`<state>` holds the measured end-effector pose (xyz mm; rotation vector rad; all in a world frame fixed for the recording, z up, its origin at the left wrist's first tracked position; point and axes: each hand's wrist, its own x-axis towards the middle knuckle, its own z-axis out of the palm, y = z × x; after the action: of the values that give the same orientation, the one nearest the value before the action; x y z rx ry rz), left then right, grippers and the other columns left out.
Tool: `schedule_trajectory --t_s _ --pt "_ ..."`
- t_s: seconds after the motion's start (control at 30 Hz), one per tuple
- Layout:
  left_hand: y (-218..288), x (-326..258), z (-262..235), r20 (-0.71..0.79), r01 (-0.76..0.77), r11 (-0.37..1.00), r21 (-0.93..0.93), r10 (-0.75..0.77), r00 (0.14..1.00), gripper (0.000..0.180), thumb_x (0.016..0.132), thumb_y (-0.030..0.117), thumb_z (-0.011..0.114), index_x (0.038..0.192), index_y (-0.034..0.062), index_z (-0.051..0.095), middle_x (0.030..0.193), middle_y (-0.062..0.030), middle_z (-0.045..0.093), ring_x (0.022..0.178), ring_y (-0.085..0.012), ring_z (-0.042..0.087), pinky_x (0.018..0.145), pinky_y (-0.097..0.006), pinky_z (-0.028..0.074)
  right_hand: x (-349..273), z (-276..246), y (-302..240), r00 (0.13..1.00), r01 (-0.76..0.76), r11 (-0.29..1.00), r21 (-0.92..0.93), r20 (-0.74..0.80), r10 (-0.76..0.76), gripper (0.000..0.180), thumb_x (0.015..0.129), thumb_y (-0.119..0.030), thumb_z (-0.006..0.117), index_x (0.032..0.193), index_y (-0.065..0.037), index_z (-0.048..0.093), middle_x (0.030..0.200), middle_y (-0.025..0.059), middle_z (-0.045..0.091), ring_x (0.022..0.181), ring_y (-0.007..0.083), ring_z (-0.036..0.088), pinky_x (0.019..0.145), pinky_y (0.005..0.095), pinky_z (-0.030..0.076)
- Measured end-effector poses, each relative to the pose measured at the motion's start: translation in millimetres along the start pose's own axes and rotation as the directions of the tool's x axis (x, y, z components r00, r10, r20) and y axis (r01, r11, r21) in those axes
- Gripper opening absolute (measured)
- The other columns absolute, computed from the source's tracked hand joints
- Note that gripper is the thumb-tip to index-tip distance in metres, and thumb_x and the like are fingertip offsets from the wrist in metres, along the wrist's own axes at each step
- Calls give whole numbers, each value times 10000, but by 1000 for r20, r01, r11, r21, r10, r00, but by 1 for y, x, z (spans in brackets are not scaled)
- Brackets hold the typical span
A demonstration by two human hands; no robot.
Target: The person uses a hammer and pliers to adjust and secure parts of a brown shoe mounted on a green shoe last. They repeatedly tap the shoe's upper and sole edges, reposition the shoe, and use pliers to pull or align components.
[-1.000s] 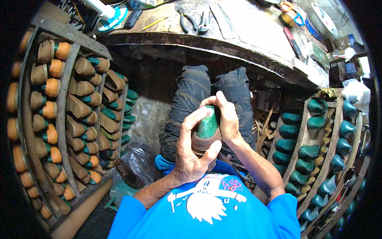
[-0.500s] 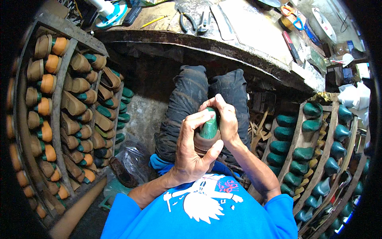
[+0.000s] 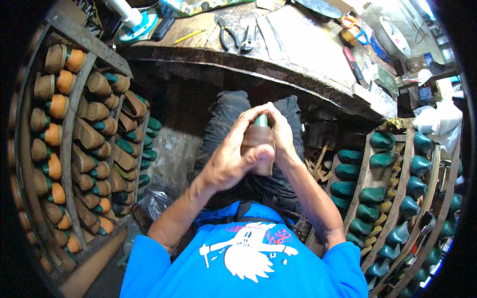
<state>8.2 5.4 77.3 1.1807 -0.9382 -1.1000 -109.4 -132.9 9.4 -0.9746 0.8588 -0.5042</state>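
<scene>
A: Quick one. Where was the piece?

B: Over the lap, in front of the workbench (image 3: pixel 298 64). A green shoe last (image 3: pixel 261 120) with a brown upper (image 3: pixel 257 144) pulled over it, held upright between both hands. Only the green top poked out.

A: Hands?

B: Left hand (image 3: pixel 233 159) wrapped the near side, thumb pressed flat on the brown leather, fingers curled shut round it. Right hand (image 3: pixel 281 136) clamped the far side, fingers closed over the top edge. Fingertips behind it were hidden, couldn't tell exactly where they sat.

A: Step?

B: Looked like smoothing or stretching the upper onto the last. My judgement only.

A: How to do it well?

B: Keep the last braced against the knees so it doesn't twist, push with the thumb pad not the nail, work evenly both sides so the leather sits without wrinkles. Grip slipping would likely skew the upper.

A: Around it?

B: Left rack (image 3: pixel 74 139) of brown-covered lasts, right rack (image 3: pixel 397 188) of bare green lasts, pliers (image 3: pixel 229 38) on the bench, well apart.
</scene>
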Motion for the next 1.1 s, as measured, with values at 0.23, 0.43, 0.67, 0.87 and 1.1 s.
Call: schedule_trajectory --t_s 0.23,0.43,0.67,0.87,1.1 --pt "-29 48 -23 180 -182 958 222 144 973 1221 868 343 1012 1820 96 289 1731 -152 462 1571 -285 498 1344 -458 400 45 -19 8 985 -149 981 127 -74 159 543 1217 -476 521 1106 -31 810 974 49 772 873 132 678 829 333 556" --pt "-46 75 -28 146 -328 879 347 295 944 1170 794 102 1000 1782 128 375 1732 -136 474 1626 -310 448 1385 -478 346 60 -33 9 946 299 953 -37 -119 -302 597 1240 -437 446 1021 -4 794 966 92 808 912 174 742 878 352 586" --pt "-76 123 -37 -19 36 998 42 -35 999 710 1047 195 771 1686 23 514 1656 -175 614 1569 -251 533 1336 -403 395 35 -49 -49 808 561 758 -332 22 -589 390 1126 -252 658 1458 -57 722 1385 103 754 1254 217 725 1039 375 580" --pt "-99 138 -44 -71 -62 998 -11 61 996 537 1184 319 572 1580 -42 606 1546 -171 684 1465 -235 606 1282 -377 436 57 -48 -102 803 570 447 -689 353 -480 378 1023 -143 819 1392 -92 756 1262 103 737 1087 199 734 903 346 625" --pt "-86 150 -33 -74 152 874 -461 -209 975 696 1252 553 428 1505 -28 717 1380 -113 777 1254 -197 730 1147 -358 562 123 -55 -108 932 242 794 -558 362 -30 211 1097 -321 804 1018 -126 777 811 -86 643 720 11 549 643 214 443"
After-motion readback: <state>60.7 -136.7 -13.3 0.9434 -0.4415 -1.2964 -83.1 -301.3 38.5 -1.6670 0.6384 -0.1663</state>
